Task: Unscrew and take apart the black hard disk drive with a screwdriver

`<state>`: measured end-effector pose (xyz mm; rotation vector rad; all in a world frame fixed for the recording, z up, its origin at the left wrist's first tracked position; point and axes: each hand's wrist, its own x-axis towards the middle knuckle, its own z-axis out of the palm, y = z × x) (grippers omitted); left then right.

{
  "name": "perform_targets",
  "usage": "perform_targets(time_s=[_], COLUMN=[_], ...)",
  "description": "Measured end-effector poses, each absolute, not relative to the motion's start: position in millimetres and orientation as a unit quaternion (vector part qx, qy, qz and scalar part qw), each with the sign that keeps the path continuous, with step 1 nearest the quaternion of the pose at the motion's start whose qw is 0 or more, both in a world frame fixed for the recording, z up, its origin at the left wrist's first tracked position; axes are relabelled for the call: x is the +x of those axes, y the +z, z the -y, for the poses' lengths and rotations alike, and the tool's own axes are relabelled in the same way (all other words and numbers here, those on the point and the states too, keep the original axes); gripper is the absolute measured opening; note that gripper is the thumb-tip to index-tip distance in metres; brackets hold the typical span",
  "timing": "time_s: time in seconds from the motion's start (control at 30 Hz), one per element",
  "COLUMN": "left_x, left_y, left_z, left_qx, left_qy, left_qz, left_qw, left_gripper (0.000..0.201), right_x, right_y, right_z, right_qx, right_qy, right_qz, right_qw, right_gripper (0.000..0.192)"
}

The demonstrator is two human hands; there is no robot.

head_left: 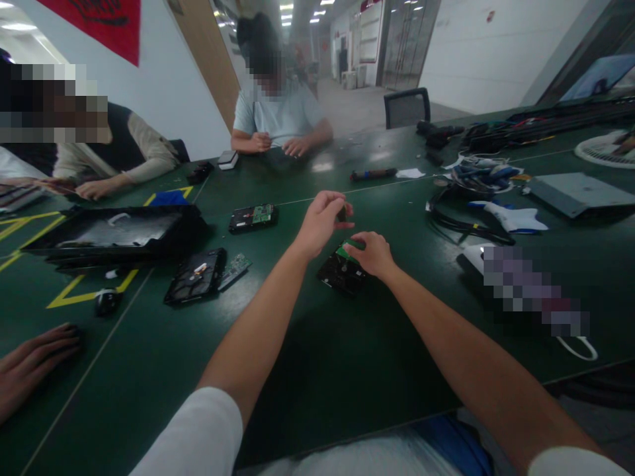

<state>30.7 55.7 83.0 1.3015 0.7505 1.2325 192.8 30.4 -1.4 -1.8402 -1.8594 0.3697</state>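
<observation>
A black hard drive [330,274] with a green circuit board lies on the green table in front of me. Above its far side, my left hand [320,221] is raised with curled fingers. Something small and dark shows between those fingers, too little to name. My right hand [376,254] hovers at the drive's right edge, partly covering the board. Its thumb and index finger are bent and a little apart, and nothing shows between them. Whether its fingertips touch the drive I cannot tell.
Left of my arms lie another hard drive [253,217], a black drive-like case [195,276], a loose circuit board [235,271] and a black casing [133,231]. Cables [481,175] and a metal box [580,195] are at right. Another person's hand [37,363] is near left; two people sit opposite.
</observation>
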Motion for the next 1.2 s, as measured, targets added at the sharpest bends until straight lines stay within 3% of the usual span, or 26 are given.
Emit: perform_targets(time_s=[0.5, 0.8, 1.2], left_x=[28.1, 27.3, 25.8], left_y=[82.8, 84.5, 85.4], left_z=[-57.1, -54.6, -55.0], left_qx=[0.589, 0.516, 0.561], left_qy=[0.515, 0.521, 0.5], left_qz=[-0.349, -0.304, -0.335], left_qw=[0.516, 0.608, 0.568], left_gripper=[0.015, 0.01, 0.02], right_x=[193.4, 193.2, 192.6], right_y=[-3.6, -3.8, -2.4], right_z=[-32.0, -31.4, -30.6], right_qx=[-0.674, -0.676, -0.679], right_qy=[0.133, 0.13, 0.138], right_qz=[0.683, 0.681, 0.675], right_qw=[0.248, 0.251, 0.254], right_gripper=[0.035, 0.034, 0.035])
